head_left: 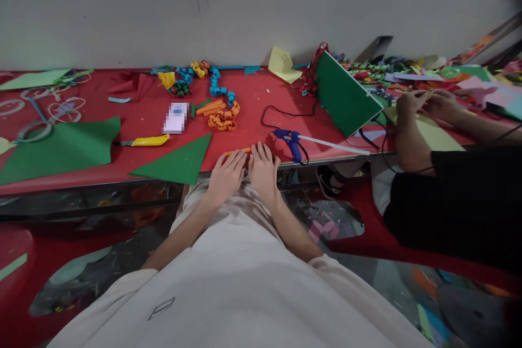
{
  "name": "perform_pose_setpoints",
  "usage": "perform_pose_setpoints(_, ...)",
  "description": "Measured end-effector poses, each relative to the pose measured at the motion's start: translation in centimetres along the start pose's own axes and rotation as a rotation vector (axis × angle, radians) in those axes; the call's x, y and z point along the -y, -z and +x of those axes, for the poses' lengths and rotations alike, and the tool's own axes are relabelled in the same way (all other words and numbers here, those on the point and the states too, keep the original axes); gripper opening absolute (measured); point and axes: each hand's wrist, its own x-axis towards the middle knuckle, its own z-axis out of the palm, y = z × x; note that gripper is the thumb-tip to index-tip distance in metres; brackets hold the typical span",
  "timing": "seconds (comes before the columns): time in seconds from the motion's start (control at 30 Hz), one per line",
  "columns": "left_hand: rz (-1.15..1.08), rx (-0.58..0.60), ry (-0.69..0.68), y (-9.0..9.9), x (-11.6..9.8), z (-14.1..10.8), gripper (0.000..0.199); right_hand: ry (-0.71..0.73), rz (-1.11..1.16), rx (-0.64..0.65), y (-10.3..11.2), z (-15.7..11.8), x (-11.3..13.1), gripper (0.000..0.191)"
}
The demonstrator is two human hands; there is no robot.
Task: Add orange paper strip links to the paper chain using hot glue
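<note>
Orange strip, one, at the near edge of the surface, under the outstretched fingers of left hand and right hand; glue gun, one, close by, its nozzle, if hot, liable to burn the right hand should it stray sideways.

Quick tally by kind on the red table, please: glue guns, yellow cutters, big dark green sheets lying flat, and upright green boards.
Glue gun: 1
Yellow cutter: 1
Big flat dark green sheets: 2
Upright green board: 1
Total: 5
</note>
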Motion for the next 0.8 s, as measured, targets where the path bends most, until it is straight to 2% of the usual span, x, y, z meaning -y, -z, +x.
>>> perform_pose_setpoints(0.1, 0.02, -0.037, 0.049, -0.2, 0.3, -0.8, 0.05, 0.024, -0.031, 0.014, 0.3, -0.5, 0.3, 0.052)
perform_pose_setpoints(0.3, 0.013, 0.004, 0.004, 0.7, 0.7, -0.8, 0.05, 0.089, -0.06, 0.068, 1.2, -1.2, 1.1, 0.051)
perform_pose_setpoints(0.63, 0.024, -0.107, 0.191, 1.2, 1.3, -2.5, 0.044, 0.113, 0.005, 0.04, 1.2, -0.9, -0.6, 0.047)
perform_pose_setpoints(0.8, 0.031, -0.115, 0.207, 1.5, 1.3, -2.0, 0.04, 0.131, 0.059, 0.022, 1.4, -0.6, -0.9, 0.043)
